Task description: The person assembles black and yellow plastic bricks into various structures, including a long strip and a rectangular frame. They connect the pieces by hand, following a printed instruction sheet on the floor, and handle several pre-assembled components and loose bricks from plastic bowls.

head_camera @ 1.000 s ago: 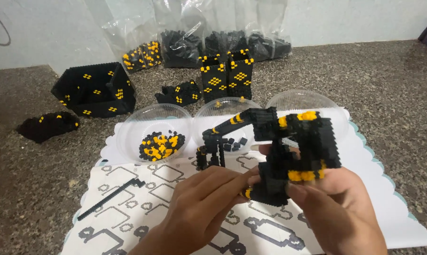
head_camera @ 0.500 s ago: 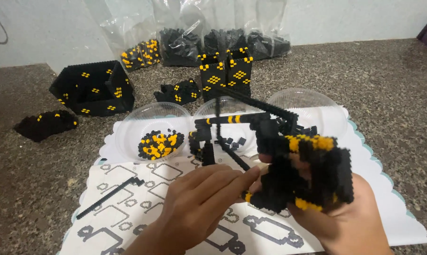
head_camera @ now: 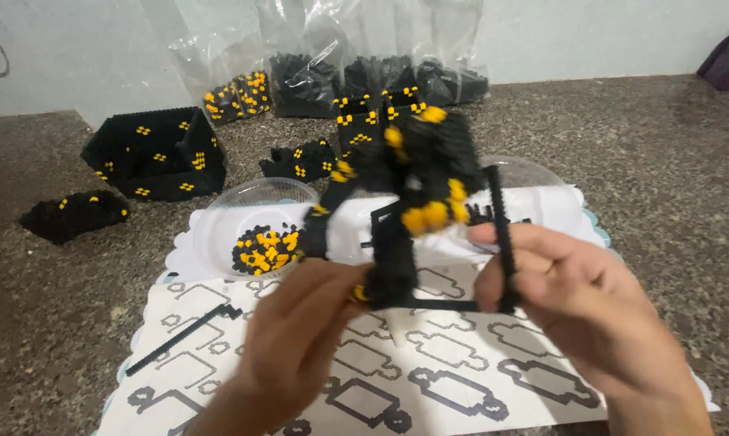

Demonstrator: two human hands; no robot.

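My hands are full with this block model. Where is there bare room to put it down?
Bare counter on the right, beyond the paper sheet. More at front left, below the black clump and beside the black rod. The sheet's near part is free under both hands. It is crowded at the back: bags, black box, bowl.

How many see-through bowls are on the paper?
2 for sure: one bowl with yellow and black bits at left, another bowl behind the black and yellow model, which may hide more.

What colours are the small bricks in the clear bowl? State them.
Black and yellow bricks fill the clear bowl, seen in the head view.
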